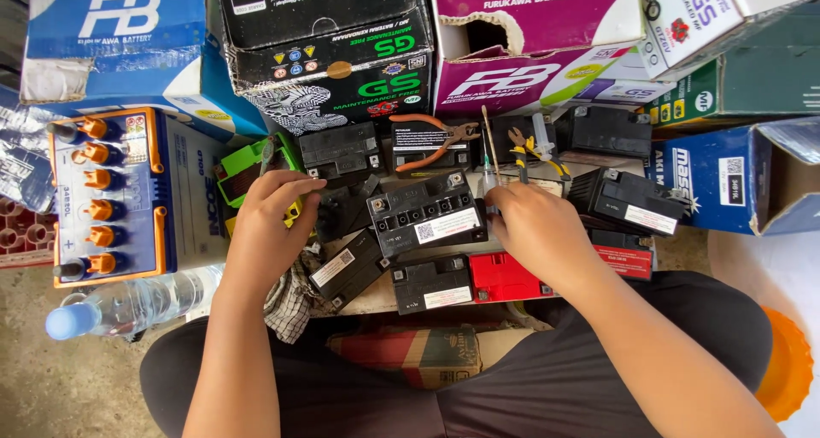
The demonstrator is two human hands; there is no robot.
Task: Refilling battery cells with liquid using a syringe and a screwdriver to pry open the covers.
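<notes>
A small black battery (424, 213) with a white label lies tilted at the centre of a low work surface. My left hand (272, 224) rests on the black battery (342, 209) to its left, fingers curled over a yellow-green part. My right hand (534, 224) sits just right of the centre battery and grips a screwdriver (489, 152) whose thin shaft points away from me. Several more black batteries (431, 283) and a red one (501, 276) lie in front, near my lap.
Orange-handled pliers (431, 143) and yellow-handled pliers (531, 148) lie behind the batteries. A large white battery with orange caps (111, 195) stands at the left, a water bottle (128, 303) below it. Cardboard battery boxes (329, 49) line the back, a checked rag (289, 301) near my left wrist.
</notes>
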